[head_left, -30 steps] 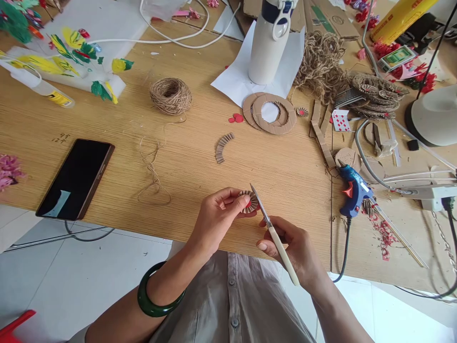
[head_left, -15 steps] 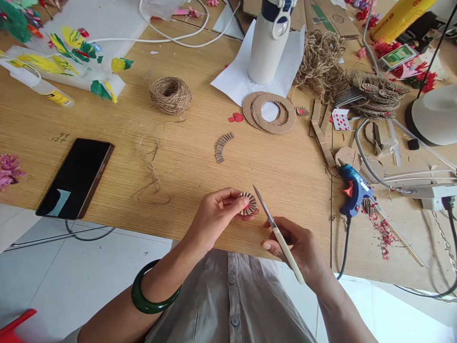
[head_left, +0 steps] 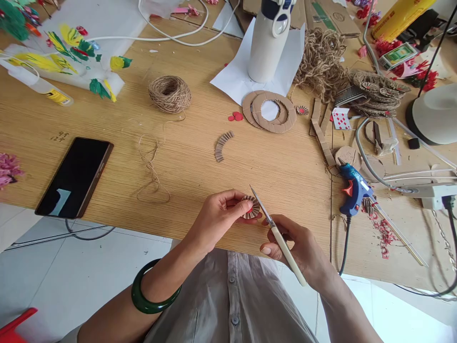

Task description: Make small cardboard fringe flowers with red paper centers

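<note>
Between thumb and fingers, my left hand (head_left: 223,214) pinches a small round rosette of corrugated cardboard (head_left: 254,209) with a red centre. My right hand (head_left: 296,245) is closed around the pale handle of scissors (head_left: 271,224), whose pointed blades look together and angle up beside the rosette's right edge. Farther up the table lies a curved strip of corrugated cardboard (head_left: 223,146). Small red discs (head_left: 236,116) lie beyond it, next to two cardboard rings (head_left: 288,119). A similar rosette (head_left: 302,110) rests to the right of the rings.
A ball of twine (head_left: 170,94) trails a loose strand. At left lies a phone (head_left: 74,177). A blue glue gun (head_left: 353,188) with a cable is on the right. A white bottle (head_left: 267,47) stands on paper at the back, beside a tangled twine heap (head_left: 321,62).
My left hand has turned the rosette slightly and shifted it right, closer to the scissors. The scissors have moved a little left. Both hands keep their hold.
</note>
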`<state>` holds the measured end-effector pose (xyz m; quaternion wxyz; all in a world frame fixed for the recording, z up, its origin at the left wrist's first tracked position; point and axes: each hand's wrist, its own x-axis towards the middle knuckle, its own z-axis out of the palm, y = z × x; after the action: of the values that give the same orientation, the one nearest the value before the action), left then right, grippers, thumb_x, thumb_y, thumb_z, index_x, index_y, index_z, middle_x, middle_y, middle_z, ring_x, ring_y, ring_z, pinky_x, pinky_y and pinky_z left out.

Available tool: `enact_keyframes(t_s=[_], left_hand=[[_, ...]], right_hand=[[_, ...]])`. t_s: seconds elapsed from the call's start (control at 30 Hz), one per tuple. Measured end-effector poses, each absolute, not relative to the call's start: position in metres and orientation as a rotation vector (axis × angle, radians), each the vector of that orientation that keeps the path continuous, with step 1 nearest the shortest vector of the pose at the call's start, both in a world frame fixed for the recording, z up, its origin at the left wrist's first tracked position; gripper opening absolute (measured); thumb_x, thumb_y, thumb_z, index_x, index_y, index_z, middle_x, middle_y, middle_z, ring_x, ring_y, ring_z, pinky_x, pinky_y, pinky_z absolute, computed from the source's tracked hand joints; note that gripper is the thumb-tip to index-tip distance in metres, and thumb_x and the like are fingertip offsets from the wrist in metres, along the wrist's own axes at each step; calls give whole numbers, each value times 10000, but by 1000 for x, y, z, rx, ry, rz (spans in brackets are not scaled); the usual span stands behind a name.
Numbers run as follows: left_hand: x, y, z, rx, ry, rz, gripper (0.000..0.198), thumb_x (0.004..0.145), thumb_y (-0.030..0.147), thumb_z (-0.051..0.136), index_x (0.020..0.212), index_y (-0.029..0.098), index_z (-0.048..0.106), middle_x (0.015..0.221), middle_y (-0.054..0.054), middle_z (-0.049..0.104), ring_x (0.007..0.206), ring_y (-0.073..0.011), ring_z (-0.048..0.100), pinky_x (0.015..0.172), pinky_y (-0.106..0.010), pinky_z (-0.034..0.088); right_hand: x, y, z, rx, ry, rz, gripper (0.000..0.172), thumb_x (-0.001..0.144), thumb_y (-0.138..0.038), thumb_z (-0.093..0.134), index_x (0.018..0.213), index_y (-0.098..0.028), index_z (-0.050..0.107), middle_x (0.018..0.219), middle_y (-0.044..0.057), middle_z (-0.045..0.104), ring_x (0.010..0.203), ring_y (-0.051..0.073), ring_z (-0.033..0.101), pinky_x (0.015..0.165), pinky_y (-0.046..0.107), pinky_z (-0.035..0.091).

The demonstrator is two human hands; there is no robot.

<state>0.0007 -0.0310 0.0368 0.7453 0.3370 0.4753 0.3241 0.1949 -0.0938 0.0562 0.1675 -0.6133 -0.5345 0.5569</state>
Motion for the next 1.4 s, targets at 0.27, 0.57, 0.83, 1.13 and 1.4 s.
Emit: enact_keyframes(t_s=[0.27, 0.57, 0.83, 1.13, 1.4], left_hand=[[1, -31, 38, 715, 1032, 693, 167, 808, 326, 723, 813, 159, 717, 828, -43, 735, 800, -196, 708, 807, -334, 583], [0, -31, 39, 713, 1034, 665, 148, 805, 317, 709, 802, 169, 719, 814, -40, 743, 785, -203, 726, 796, -332, 583], [-1, -28, 42, 681, 1030, 649, 166, 784, 307, 734, 779, 142, 714, 778, -48, 729, 768, -203, 722, 747, -328, 610], [-4, -26, 42, 679, 989, 604, 164, 765, 304, 767, 770, 144, 735, 731, -21, 670, 704, -168, 682, 704, -332, 632], [-1, -33, 36, 789, 958, 656, 218, 829, 346, 718, 952, 172, 767, 919, -57, 756, 855, -208, 725, 796, -325, 621]], right_hand=[[194, -94, 57, -1747, -1520, 1592, 473, 807, -573, 692, 1062, -177, 642, 733, -7, 530, 690, 161, 463, 619, 288, 366], [193, -91, 57, -1718, -1488, 1617, 471, 788, -579, 717, 998, -164, 646, 703, -14, 500, 660, 149, 433, 587, 282, 345], [195, -96, 48, -1749, -1460, 1597, 457, 756, -574, 750, 902, -156, 637, 658, -34, 431, 621, 133, 389, 552, 279, 318], [188, -82, 57, -1685, -1292, 1399, 405, 804, -470, 738, 1049, -173, 614, 774, 19, 624, 703, 161, 568, 645, 290, 468], [170, -63, 43, -1517, -1003, 1412, 448, 749, -434, 784, 1063, -180, 589, 820, 26, 661, 689, 151, 603, 609, 287, 486]])
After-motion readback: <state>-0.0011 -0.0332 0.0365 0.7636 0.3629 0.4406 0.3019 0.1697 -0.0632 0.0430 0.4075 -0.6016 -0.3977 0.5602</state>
